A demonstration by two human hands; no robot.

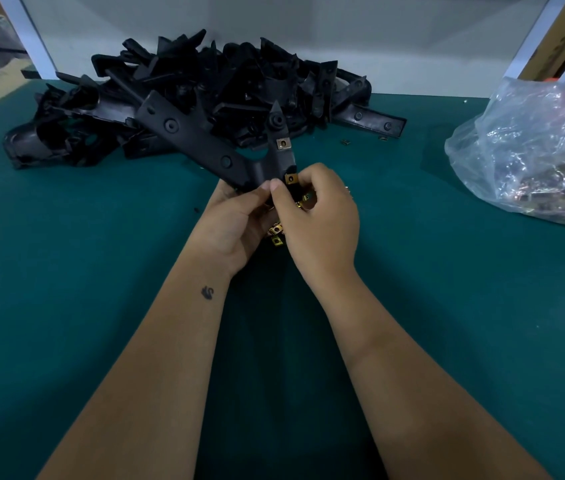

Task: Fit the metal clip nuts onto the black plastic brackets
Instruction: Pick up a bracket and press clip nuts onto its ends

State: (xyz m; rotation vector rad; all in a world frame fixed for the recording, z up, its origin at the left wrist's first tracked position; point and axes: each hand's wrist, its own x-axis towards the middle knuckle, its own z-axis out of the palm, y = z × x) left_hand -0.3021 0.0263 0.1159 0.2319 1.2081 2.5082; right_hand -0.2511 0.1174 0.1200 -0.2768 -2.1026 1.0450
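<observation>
The left hand curls around the lower end of a black bracket, thumb on top, holding it up just in front of the heap of brackets on the green worktop. The right hand pinches a brass clip nut against the bracket's near arm. Another clip nut already sits further up that arm. Loose nuts lie under the hands; a plastic bag lies right of the heap.

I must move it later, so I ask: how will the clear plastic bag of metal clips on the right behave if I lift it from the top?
The clear plastic bag of metal clips would probably sag, since its film is crumpled and slumped. It is likely bottom-heavy: the clips lie low inside.
</observation>
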